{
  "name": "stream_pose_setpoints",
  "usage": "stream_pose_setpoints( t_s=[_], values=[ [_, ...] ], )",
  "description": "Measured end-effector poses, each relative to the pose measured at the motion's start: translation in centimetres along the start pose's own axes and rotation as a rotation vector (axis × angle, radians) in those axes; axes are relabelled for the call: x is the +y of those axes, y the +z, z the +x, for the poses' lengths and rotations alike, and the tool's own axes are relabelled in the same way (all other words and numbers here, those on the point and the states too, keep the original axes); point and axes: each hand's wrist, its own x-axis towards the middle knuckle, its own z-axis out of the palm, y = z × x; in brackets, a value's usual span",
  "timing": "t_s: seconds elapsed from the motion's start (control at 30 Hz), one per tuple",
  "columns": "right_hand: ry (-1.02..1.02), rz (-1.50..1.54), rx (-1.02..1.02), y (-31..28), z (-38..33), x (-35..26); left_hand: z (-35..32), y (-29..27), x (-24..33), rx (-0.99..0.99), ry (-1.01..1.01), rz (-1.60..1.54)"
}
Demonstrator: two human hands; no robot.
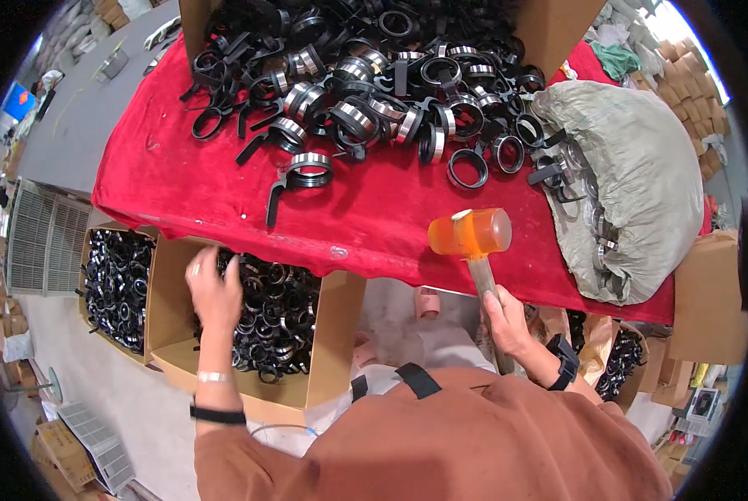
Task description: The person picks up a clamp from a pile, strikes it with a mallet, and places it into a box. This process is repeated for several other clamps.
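Observation:
My right hand (507, 323) is closed round the wooden handle of a mallet (472, 232). The mallet's translucent orange head is raised near the front edge of the red-covered table (198, 179). My left hand (215, 290) is over an open cardboard box (172, 292) below that edge, thumb apart from the fingers, with nothing visible in it. Black rings with silver bands and lever-like tabs (278, 313) fill this box. On the table lies a large heap of similar rings (357, 117); one ring with its tab (309, 169) lies at the heap's near edge.
A grey-white sack (633, 184) with rings at its mouth lies on the table's right side. A tipped carton (553, 37) stands behind the heap. More ring-filled boxes (90, 321) are at the lower left and right. A grey table (98, 92) is at far left.

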Motion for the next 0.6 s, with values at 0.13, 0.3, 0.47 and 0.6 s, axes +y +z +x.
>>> stream_pose_setpoints(
  t_s=[0.13,0.3,0.47,0.6],
  values=[
    [0.014,-0.015,-0.031,0.7,-0.2,0.8,8.2,3.0,6.3,-0.025,0.147,0.212],
    [0.080,0.002,-0.013,0.6,-0.4,1.4,9.1,6.7,8.7,-0.341,0.088,0.214],
    [0.102,0.002,0.001,0.0,-0.5,0.9,-2.2,6.6,15.0,-0.048,0.253,0.075],
    [0.016,0.001,-0.035,0.3,-0.3,-1.4,-7.8,7.6,18.2,-0.198,0.016,-0.218]
  ],
)
